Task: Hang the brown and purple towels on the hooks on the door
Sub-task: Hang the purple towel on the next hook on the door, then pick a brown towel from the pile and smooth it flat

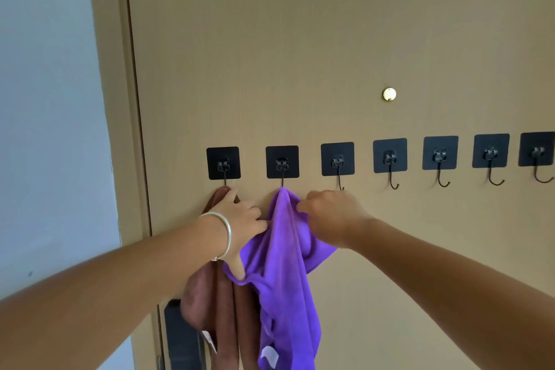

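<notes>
A row of black adhesive hooks runs across the tan door (300, 39). The brown towel (222, 303) hangs from the first hook (223, 163) on the left. The purple towel (285, 273) hangs by its top from the second hook (282, 162). My left hand (240, 225), with a silver bangle on the wrist, pinches the purple towel's left edge and covers part of the brown towel. My right hand (333, 216) grips the purple towel's right side just below the third hook (337, 159).
Several more bare hooks (390, 156) continue to the right along the door. A brass peephole cover (389, 94) sits above them. The door frame and a pale wall (45, 129) lie to the left. A dark lock plate (180, 336) shows low on the door.
</notes>
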`<state>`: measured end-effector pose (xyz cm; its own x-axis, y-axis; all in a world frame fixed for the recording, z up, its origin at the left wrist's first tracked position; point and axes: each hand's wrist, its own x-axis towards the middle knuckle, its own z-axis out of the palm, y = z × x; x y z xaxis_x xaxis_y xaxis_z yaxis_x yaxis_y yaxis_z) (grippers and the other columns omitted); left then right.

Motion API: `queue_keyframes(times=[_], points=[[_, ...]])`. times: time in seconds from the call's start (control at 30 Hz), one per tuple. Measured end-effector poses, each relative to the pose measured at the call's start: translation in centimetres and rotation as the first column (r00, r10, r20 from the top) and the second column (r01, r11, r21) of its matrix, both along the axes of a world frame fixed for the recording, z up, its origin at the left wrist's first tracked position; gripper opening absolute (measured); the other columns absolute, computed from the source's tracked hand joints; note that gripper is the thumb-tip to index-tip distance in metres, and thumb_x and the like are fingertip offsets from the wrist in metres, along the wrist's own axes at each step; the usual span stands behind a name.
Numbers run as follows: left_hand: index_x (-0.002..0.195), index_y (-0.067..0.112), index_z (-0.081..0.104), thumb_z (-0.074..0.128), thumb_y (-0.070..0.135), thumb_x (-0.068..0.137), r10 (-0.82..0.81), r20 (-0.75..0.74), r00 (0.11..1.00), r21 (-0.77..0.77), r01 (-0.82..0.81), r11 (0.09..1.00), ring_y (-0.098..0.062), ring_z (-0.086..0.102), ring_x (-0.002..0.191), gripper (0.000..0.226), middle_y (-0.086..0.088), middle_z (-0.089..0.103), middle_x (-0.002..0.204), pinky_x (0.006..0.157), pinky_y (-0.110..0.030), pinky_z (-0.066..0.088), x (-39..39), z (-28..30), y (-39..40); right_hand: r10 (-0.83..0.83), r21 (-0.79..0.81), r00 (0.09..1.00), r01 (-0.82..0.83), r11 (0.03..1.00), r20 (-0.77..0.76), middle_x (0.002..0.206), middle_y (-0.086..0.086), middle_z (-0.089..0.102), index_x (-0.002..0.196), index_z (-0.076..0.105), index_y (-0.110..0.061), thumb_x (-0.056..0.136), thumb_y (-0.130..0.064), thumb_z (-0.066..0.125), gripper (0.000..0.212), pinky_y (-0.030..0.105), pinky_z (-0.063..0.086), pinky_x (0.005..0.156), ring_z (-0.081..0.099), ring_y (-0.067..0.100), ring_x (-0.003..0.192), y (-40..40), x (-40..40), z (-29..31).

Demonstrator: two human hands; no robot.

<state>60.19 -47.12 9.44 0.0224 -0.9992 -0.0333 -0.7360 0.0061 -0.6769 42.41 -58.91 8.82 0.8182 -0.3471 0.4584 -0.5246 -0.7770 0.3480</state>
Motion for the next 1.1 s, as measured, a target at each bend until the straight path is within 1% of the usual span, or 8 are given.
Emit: queue_keyframes(times=[0.1,0.17,0.23,0.37,0.5,0.7,0.87,1.1], points=[[0.133,0.027,0.044,0.073,0.056,0.065,0.043,0.040,0.998,-0.063,-0.040,0.997,-0.024,0.039,0.124,0.079,-0.001,0.046,0.126,0.108,-0.055,0.021,-0.4,2.4,0.1,0.035,-0.064,0.982,-0.024,0.998,0.187,0.105,-0.001,0.060,0.111,0.062,-0.023,0.090,-0.016,0.042,0.030,0.031,0.043,0.067,0.058,0.024,0.092,-0.3,-0.9,1.2],[0.120,0.028,0.055,0.061,0.027,0.079,-0.022,0.043,0.999,-0.228,0.031,0.973,-0.023,0.047,0.117,0.041,0.001,0.053,0.116,0.101,-0.049,0.033,-0.9,4.4,-0.2,0.050,-0.107,0.957,-0.021,0.994,0.284,0.105,-0.001,0.062,0.110,0.065,-0.022,0.088,-0.015,0.044,0.031,0.033,0.045,0.072,0.057,0.024,0.093,-0.7,-1.9,2.0],[0.115,0.029,0.058,0.047,0.015,0.084,-0.070,0.009,0.998,-0.423,0.067,0.903,-0.022,0.052,0.108,0.036,0.004,0.056,0.110,0.089,-0.039,0.041,-1.7,6.3,-0.8,0.043,-0.136,0.933,0.006,0.991,0.358,0.102,0.001,0.064,0.107,0.069,-0.018,0.086,-0.012,0.049,0.029,0.035,0.043,0.072,0.057,0.027,0.091,-1.4,-3.1,2.6],[0.119,0.027,0.053,0.046,0.035,0.090,-0.252,-0.049,0.966,-0.638,0.164,0.752,-0.021,0.053,0.104,0.030,0.004,0.055,0.111,0.086,-0.037,0.041,-4.2,7.6,-3.2,-0.049,-0.162,0.894,0.134,0.978,0.445,0.106,0.002,0.064,0.109,0.069,-0.017,0.084,-0.014,0.056,0.028,0.039,0.042,0.079,0.056,0.029,0.097,-2.7,-5.6,3.1],[0.136,0.024,0.041,0.041,0.053,0.090,-0.426,-0.007,0.905,-0.695,0.302,0.653,-0.021,0.042,0.122,0.054,0.002,0.047,0.130,0.104,-0.039,0.030,-8.3,6.3,-6.6,-0.214,-0.111,0.865,0.293,0.950,0.454,0.121,-0.001,0.056,0.124,0.058,-0.023,0.090,-0.027,0.053,0.035,0.038,0.036,0.097,0.047,0.023,0.116,-3.7,-9.7,3.0],[0.148,0.019,0.020,0.035,0.062,0.089,-0.566,-0.077,0.821,-0.687,0.368,0.627,-0.022,0.018,0.142,0.075,-0.004,0.027,0.152,0.115,-0.043,0.014,-15.1,4.3,-11.6,-0.484,-0.068,0.777,0.553,0.830,0.401,0.137,0.000,0.047,0.135,0.046,-0.026,0.093,-0.042,0.048,0.045,0.042,0.027,0.113,0.038,0.022,0.131,-3.0,-17.6,2.3],[0.151,0.019,0.010,0.032,0.060,0.091,-0.714,-0.161,0.681,-0.658,0.466,0.592,-0.022,0.008,0.146,0.076,-0.003,0.017,0.157,0.118,-0.047,0.009,-20.8,3.5,-14.2,-0.675,-0.014,0.626,0.737,0.676,0.390,0.138,-0.002,0.047,0.134,0.045,-0.029,0.092,-0.047,0.047,0.046,0.043,0.027,0.113,0.040,0.020,0.130,0.7,-24.8,1.5],[0.151,0.018,0.010,0.034,0.059,0.092,-0.917,-0.213,0.338,-0.668,0.634,0.389,-0.022,0.010,0.145,0.076,-0.005,0.018,0.157,0.118,-0.045,0.009,-33.6,1.5,-13.4,-0.878,0.047,0.306,0.937,0.346,0.369,0.138,0.000,0.046,0.133,0.047,-0.028,0.090,-0.048,0.049,0.048,0.045,0.022,0.114,0.038,0.022,0.131,10.9,-34.8,0.1]])
